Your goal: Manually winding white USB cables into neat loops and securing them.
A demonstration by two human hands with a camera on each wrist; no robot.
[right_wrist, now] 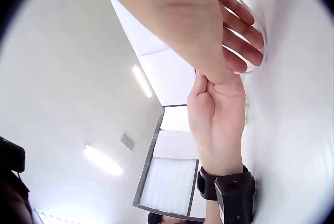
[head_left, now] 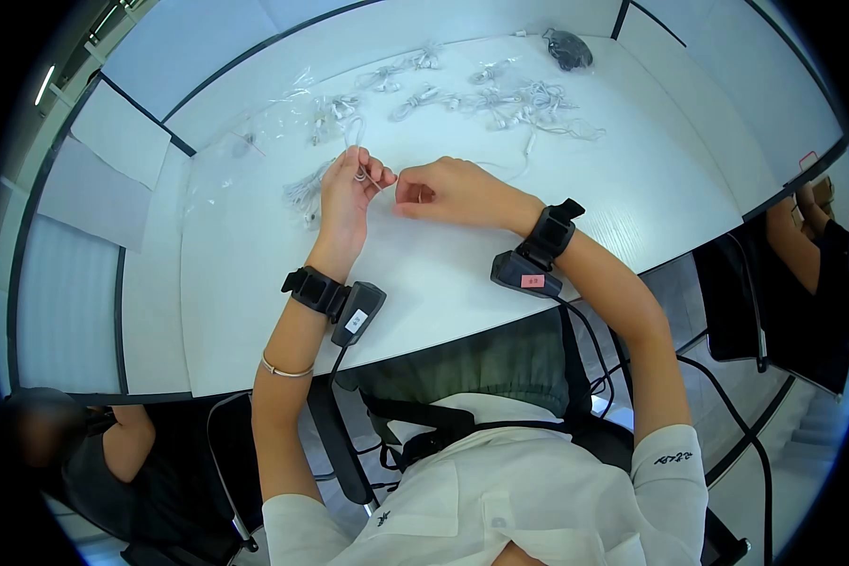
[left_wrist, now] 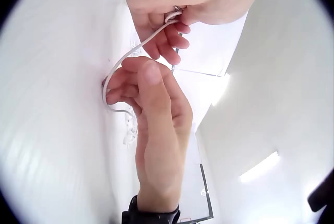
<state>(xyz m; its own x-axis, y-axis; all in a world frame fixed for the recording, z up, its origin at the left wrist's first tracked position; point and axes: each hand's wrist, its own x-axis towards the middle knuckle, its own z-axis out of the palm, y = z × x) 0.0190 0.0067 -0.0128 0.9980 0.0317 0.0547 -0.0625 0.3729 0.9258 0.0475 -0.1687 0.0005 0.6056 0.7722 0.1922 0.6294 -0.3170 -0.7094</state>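
My left hand (head_left: 349, 198) pinches a white cable (left_wrist: 125, 56) between thumb and fingers, with small coils of it at the fingertips in the left wrist view. From there the cable bows across to my right hand (head_left: 467, 191), just to the right of the left one. In the right wrist view the right fingers (right_wrist: 242, 28) are loosely bent and spread apart, and the cable curves round past their tips. The right thumb stands away from them. Part of the left hand's grip is hidden behind the right hand in that view.
Several bundled white cables (head_left: 505, 102) lie across the back of the white table (head_left: 623, 170). Clear plastic bags (head_left: 297, 90) lie at the back left, another cable bundle (head_left: 304, 196) beside the left hand. A dark bundle (head_left: 568, 49) sits at the far right. Low partitions surround the table.
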